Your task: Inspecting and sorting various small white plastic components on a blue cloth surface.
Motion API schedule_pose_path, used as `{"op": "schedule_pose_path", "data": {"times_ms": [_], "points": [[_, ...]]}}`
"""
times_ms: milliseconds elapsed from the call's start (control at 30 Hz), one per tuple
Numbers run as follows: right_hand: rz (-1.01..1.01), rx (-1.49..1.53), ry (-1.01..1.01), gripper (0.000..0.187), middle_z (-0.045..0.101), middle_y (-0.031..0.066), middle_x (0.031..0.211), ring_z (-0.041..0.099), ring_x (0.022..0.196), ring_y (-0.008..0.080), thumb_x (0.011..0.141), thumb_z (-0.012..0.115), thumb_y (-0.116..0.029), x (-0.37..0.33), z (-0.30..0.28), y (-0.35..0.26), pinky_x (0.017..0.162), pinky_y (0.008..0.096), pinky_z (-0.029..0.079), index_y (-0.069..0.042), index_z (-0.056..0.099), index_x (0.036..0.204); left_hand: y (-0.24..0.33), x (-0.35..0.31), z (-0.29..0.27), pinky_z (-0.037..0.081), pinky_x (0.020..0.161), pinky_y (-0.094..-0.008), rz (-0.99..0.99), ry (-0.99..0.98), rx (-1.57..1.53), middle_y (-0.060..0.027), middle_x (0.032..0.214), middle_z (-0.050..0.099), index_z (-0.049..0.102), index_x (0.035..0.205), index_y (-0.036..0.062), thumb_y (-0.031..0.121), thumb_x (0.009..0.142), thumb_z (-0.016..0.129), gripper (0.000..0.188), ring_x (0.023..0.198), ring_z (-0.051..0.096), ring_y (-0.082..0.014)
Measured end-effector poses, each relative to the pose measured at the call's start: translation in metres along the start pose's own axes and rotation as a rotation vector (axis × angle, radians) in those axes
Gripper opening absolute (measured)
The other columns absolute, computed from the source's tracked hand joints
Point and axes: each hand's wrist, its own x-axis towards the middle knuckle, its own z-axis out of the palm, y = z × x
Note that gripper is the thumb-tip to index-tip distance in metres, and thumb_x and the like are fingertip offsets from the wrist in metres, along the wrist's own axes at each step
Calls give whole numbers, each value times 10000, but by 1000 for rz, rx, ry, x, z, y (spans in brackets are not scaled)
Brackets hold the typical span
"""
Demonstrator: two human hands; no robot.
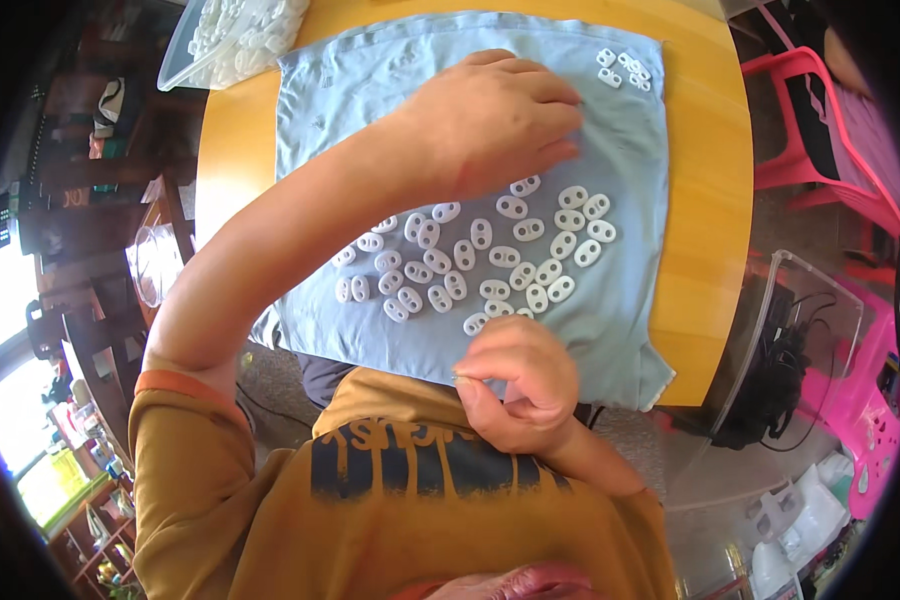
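White two-hole pieces [503, 257] lie loose mid-cloth [625, 320] on the worktop [705, 250]. Right hand [525, 380] is nearer their bottom edge: closest fully visible piece sits at its 11 o'clock, long axis roughly 2-to-8. Right grip: thumb and forefinger pinched; can't tell if anything's between. Left hand [510, 112] is above the cloth, fingers toward 3, small cluster [610, 77] at its 2; left grip half-curled, palm hidden, can't tell.

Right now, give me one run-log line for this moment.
left hand: above blue cloth | right hand: pinched, contents unclear | white two-holed pieces: spread on cloth
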Motion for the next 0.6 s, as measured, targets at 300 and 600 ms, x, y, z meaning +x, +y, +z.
{"op": "schedule_pose_path", "data": {"times_ms": [300,600], "points": [[-19,-9,-7,206,547,78,689,520,557,223,609,641,57,1,-1,2,497,301,398,-33,584,785,0,55,2,453,759,-379,117,202,-89,-137,913,576,556,850,12,142,796,565,140,879,559,-304],[-9,38,18,181,551,73,670,529,555,216,608,643,54,1,-3,3,490,305,402,-37,588,755,-12,39,6,436,782,-390,137,96,-16,-119,899,589,542,764,47,146,794,536,103,855,565,-293]]}}
